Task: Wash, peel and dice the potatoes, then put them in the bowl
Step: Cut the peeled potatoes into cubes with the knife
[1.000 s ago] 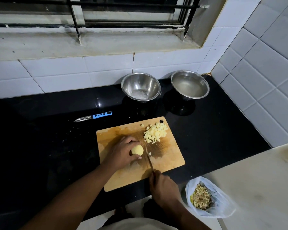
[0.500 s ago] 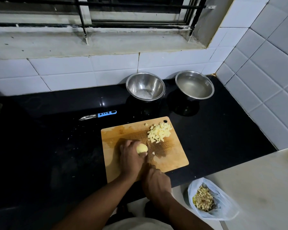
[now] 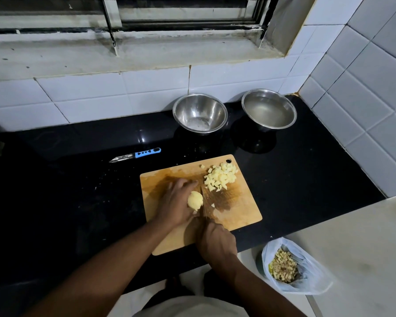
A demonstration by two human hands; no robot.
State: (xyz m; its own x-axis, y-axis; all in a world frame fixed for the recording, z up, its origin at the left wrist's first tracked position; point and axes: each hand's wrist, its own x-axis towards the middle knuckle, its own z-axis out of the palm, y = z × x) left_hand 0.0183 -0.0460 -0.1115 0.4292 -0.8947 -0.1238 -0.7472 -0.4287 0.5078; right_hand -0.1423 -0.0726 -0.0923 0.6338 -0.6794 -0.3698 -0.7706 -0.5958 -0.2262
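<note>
A wooden cutting board (image 3: 238, 209) lies on the black counter. My left hand (image 3: 176, 202) presses a peeled potato piece (image 3: 195, 200) down on the board. My right hand (image 3: 216, 244) grips a knife (image 3: 204, 204) whose blade stands against the right side of the potato. A heap of diced potato (image 3: 221, 177) sits at the board's far right corner. Behind the board stand two steel bowls: the left bowl (image 3: 199, 116) looks nearly bare inside, the right bowl (image 3: 269, 109) holds water.
A blue-handled peeler (image 3: 135, 154) lies on the counter left of the board. A plastic bag of potato peels (image 3: 284, 268) hangs below the counter edge at right. White tiled walls close the back and right; a pale worktop (image 3: 352, 248) adjoins at right.
My right hand has moved forward and up to the board, bringing the knife blade against the potato. My left hand has stayed on the potato piece.
</note>
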